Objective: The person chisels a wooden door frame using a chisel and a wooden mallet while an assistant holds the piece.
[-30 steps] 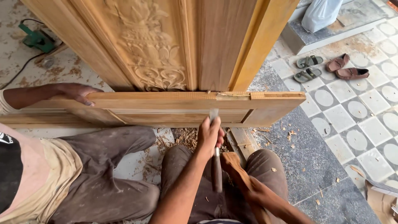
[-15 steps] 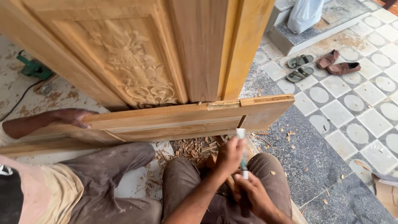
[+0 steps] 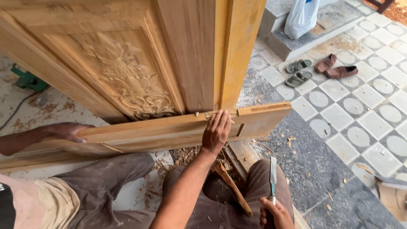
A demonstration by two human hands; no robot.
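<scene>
Left hand (image 3: 216, 132) flat on frame rail (image 3: 169, 132) at centre; right hand (image 3: 277, 214) gripping chisel (image 3: 272, 176) lower right, lifted off; shavings (image 3: 188, 154) down, notch unfinished

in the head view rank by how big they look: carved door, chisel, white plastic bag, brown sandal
1. carved door, by far the largest
2. white plastic bag
3. chisel, though it is nearer the camera, so its place against the bag is unsure
4. brown sandal
</scene>
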